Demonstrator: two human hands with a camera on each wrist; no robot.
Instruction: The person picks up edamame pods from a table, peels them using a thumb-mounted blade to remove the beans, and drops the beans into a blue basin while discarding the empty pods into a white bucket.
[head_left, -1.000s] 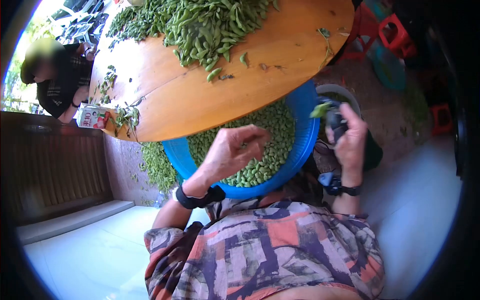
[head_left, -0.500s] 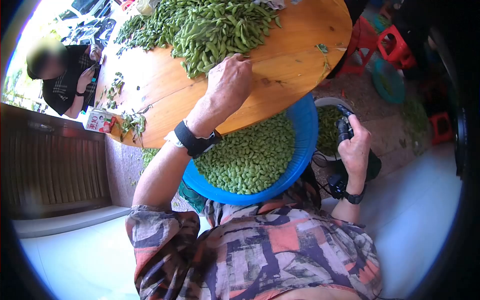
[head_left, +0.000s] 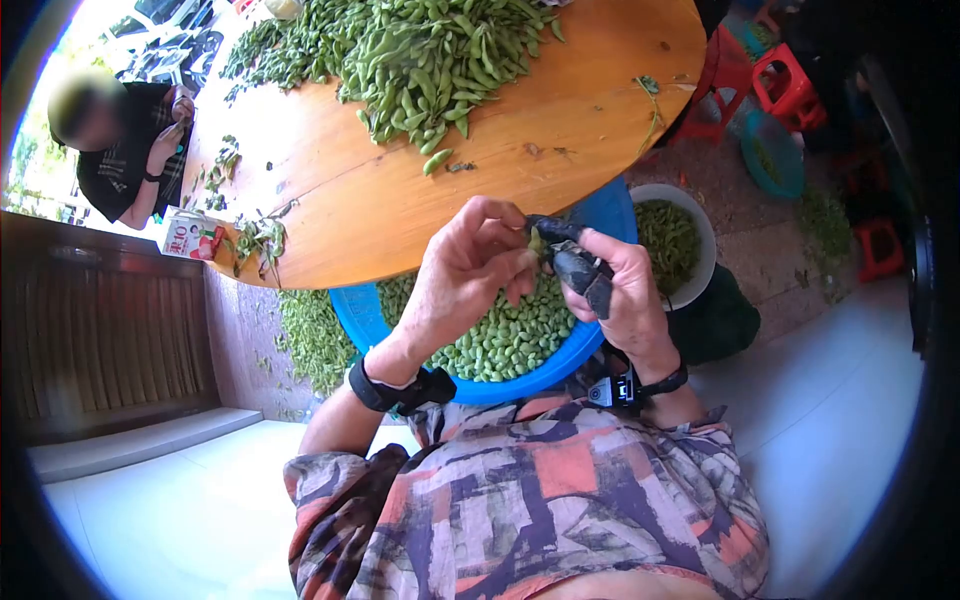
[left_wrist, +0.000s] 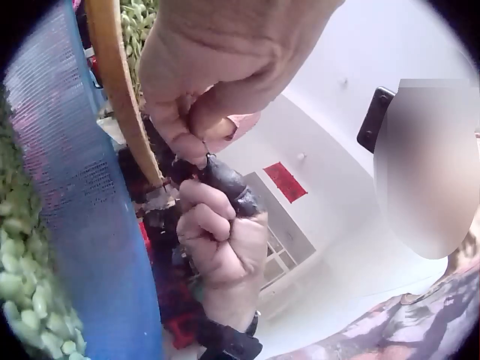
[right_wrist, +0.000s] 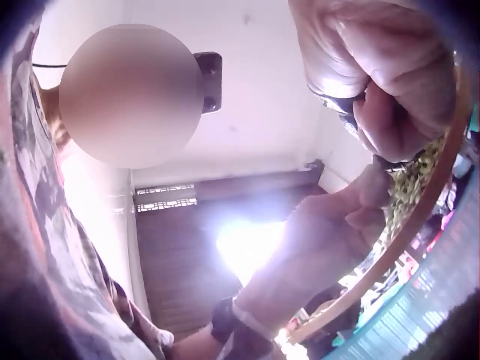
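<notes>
Over the blue basin point(head_left: 600, 335) of shelled green beans point(head_left: 510, 345), both hands meet at a small green bean pod point(head_left: 537, 243), mostly covered by fingers. My left hand point(head_left: 455, 280) pinches it between thumb and fingertips. From the other side, the right hand point(head_left: 630, 300) grips it with thumb and forefinger, both wrapped in black coverings point(head_left: 582, 280). In the left wrist view, the left fingertips touch the tip of the wrapped thumb point(left_wrist: 229, 187). The right hand's other fingers are curled in toward its palm.
A heap of unshelled pods point(head_left: 430, 70) lies on the round wooden table point(head_left: 330, 210), whose edge overhangs the basin. A white bucket point(head_left: 706, 255) of husks stands at the right, before red stools point(head_left: 790, 80). Another person point(head_left: 120, 150) sits at the left near a drink carton point(head_left: 190, 235).
The left hand has gone from above the basin to the pod heap and back. The right hand, holding green scraps a second ago, was empty over the bucket and has come left to meet it.
</notes>
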